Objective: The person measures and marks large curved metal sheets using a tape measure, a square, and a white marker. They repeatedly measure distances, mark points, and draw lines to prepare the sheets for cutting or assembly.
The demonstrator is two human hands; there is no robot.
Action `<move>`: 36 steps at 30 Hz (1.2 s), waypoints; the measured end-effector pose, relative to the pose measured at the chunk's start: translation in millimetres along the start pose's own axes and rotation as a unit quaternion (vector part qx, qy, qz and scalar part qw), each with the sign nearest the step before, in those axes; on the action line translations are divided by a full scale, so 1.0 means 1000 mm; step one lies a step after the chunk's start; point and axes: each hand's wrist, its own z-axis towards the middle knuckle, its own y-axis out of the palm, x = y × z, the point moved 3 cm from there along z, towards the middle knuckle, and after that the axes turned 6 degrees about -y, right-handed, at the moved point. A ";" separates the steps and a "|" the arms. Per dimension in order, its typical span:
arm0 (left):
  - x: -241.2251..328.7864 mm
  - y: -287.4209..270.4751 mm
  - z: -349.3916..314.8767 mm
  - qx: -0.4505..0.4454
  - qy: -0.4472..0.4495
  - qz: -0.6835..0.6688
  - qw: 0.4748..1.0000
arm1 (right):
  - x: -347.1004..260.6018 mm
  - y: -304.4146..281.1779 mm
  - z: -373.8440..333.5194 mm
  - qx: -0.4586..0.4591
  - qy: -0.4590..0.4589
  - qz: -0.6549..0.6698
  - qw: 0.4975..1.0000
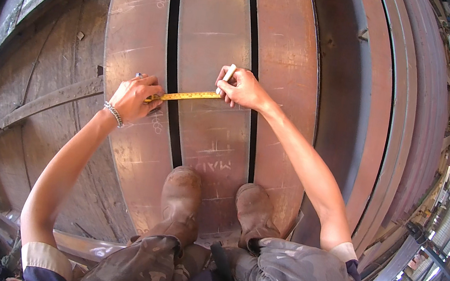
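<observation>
A yellow tape measure [191, 96] lies stretched across the middle steel plate [210, 41], over the dark gap on its left. My left hand [137, 99], with a ring and a chain bracelet, is closed on the tape's left end above the left plate [140, 31]. Between the fingers of my right hand [243, 90] is a short white chalk stick [226, 78], its lower tip close to the tape's right end. Whether my right fingers also touch the tape I cannot tell. Faint white marks and lines show on the plates.
My brown boots [182, 192] stand on the plates below my hands. A right-hand plate [289, 52] lies past a second dark gap. Long steel beams [377, 104] run along the right side. To the left, a lower metal surface [57, 146] carries a raised strip [39, 109].
</observation>
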 end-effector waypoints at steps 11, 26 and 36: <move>0.001 -0.002 0.000 0.001 0.000 -0.003 1.000 | -0.006 0.003 0.005 -0.015 0.005 -0.066 0.998; 0.000 0.000 0.001 0.001 -0.002 -0.005 1.000 | -0.004 0.006 0.009 -0.013 0.006 -0.073 0.997; -0.003 0.003 0.001 0.008 -0.001 0.001 1.000 | -0.011 0.009 0.012 -0.007 0.020 -0.147 0.989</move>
